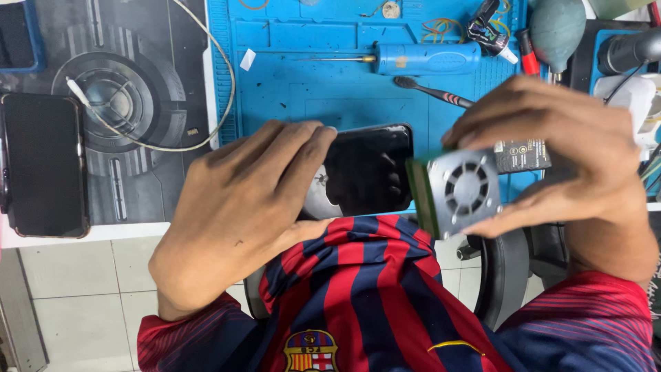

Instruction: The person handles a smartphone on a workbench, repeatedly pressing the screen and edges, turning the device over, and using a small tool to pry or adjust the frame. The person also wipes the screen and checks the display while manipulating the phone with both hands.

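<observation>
At the near edge of the counter, on the blue mat (289, 96), lies a dark phone (368, 169), screen up and glossy. The left hand (241, 207) rests over its left end, fingers (303, 141) curled down on the glass and pinning it; the grip is loose and flat rather than closed round the phone. The right hand (558, 151) hovers just beside the phone's right end and holds a small square fan module (458, 189), grey metal with a round grille and a green edge, pinched between thumb below and fingers above. A small dark label (522, 156) shows just behind the module, by the fingers.

Toward the mat's far edge lie a blue screwdriver (413, 58) and a black brush (434, 91). A grey air blower (556, 27) stands at the far right corner. Left of the mat, on a grey pad (148, 89), a second phone (45, 165) lies dark, with a white cable (227, 83) looping nearby.
</observation>
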